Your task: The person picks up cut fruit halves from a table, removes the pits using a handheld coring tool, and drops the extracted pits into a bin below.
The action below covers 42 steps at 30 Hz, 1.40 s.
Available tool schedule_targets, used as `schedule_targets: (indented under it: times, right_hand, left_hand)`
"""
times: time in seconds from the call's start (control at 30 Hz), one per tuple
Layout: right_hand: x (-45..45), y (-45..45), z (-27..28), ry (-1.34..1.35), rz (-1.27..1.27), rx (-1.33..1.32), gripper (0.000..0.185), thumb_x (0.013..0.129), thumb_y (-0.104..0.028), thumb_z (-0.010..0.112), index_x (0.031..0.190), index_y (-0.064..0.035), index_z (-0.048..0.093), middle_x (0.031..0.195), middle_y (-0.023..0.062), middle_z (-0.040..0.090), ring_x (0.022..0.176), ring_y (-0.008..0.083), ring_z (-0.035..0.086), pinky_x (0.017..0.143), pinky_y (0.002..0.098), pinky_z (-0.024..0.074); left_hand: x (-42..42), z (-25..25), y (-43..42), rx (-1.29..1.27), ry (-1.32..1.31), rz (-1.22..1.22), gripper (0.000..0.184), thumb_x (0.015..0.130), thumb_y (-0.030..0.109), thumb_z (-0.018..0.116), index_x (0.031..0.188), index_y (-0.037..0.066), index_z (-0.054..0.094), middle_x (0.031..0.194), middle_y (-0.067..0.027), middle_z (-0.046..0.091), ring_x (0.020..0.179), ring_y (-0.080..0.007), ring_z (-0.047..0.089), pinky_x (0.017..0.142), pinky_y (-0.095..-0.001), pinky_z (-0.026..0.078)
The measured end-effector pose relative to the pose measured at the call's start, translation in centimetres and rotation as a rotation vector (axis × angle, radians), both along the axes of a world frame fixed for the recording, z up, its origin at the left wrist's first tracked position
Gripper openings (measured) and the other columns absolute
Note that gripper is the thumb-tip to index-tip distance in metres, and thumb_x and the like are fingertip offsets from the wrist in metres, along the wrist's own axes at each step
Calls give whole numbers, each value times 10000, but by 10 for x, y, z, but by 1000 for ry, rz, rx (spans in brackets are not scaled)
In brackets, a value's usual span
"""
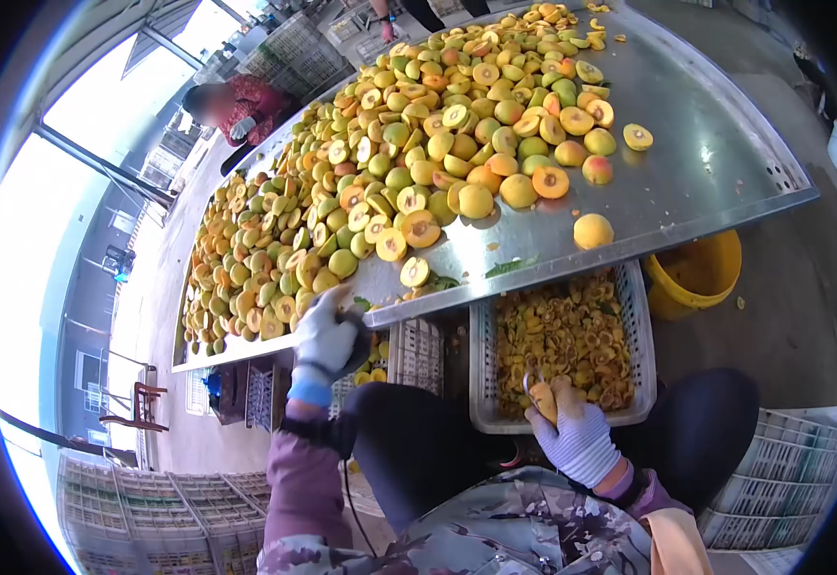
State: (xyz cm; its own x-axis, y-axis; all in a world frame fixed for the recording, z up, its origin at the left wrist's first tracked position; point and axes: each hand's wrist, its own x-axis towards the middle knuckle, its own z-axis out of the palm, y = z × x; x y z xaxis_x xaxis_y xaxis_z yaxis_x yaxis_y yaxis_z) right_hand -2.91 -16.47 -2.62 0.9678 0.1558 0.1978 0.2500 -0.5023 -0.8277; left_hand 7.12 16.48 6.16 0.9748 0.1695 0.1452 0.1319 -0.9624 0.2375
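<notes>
My left hand (pixel 327 335), in a white glove with a dark palm, is at the table's near edge beside the heap of fruit. Its fingers stretch up over the rim toward halved yellow-green apricots (pixel 421 228), and I see nothing held in them. A striped white glove covers my right hand (pixel 576 439), which is closed around a wooden-handled pitting tool (pixel 545 401) with a curved metal end. That hand hovers over the front of a white crate (pixel 481 383) filled with apricot scraps and cut pieces (pixel 567 335).
The tilted metal table (pixel 687 182) bears whole and halved fruit. A yellow bucket (pixel 663 297) stands right of the crate. Another crate (pixel 416 355) with fruit sits below the table. Stacked crates (pixel 164 517) flank me. A person in red (pixel 251 105) bends at the far left.
</notes>
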Motion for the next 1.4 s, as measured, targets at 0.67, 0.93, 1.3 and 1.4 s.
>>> schedule_targets:
  times: [0.67,0.93,1.3,1.4]
  right_hand:
    - [6,4,10,24,-2,32,270,845,-181,646,1034,-64,492,677,173,612,630,387,618,524,453,476]
    - [-7,6,3,-76,-32,-227,332,830,-207,641,1040,-31,454,644,145,601,558,336,619,484,425,489]
    - [-16,10,0,19,95,-316,342,828,-204,599,1055,5,451,699,162,629,618,345,642,523,449,513]
    - [-19,14,-4,40,99,-305,373,825,-203,600,1083,21,450,691,167,628,612,351,639,519,451,512]
  left_hand:
    - [-2,-70,-107,-1203,151,-294,377,956,262,489,1264,45,499,1182,-120,593,1030,-230,607,835,-370,528]
    - [-63,-67,-158,-1696,319,-241,359,969,246,436,1208,-1,537,1134,-134,606,1032,-192,584,926,-292,449]
    - [-70,-62,-171,-1820,390,-150,448,998,421,377,1053,8,540,1023,-124,616,903,-195,612,807,-304,501]
    - [-69,-73,-175,-1957,319,-78,500,967,489,426,1016,6,548,963,-126,621,836,-194,625,724,-297,520]
